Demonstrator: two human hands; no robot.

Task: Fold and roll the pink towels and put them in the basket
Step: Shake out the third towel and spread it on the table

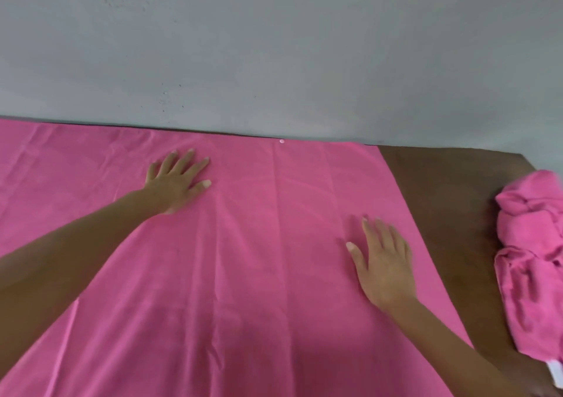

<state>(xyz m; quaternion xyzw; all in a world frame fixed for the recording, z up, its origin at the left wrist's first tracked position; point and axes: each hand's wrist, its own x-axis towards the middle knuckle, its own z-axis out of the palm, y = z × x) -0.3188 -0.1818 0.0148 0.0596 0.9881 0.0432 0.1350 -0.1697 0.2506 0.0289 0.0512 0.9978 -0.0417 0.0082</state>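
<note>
Spread towel (249,259): we see one pink towel laid flat on the table (451,201), covering most of it. Far edge runs along the wall (274,46); right edge runs diagonally from the wall back toward us.
Long axis: we can't tell for sure, since left and near edges are cut off by the frame. Visible creases run from the wall toward us, roughly parallel.
Surface: mostly smooth, with light wrinkles near the far-left part.
Left hand (176,180): palm down on the spread towel, fingers splayed and pointing toward the wall, close to the far edge. Flat, gripping nothing.
Right hand (384,265): palm down on the spread towel, just inside its right edge, nearer to us than the left hand. Fingers extended and together-ish, thumb out. Flat, gripping nothing.
Forearms: both bare, coming in from the bottom corners over the spread towel.
Crumpled towel (530,250): second pink towel, bunched in a heap on bare brown table, right of the spread towel and apart from it. White tag (556,372) shows at its near end.
Wall: grey, a few dark specks, directly behind the spread towel's far edge.
</note>
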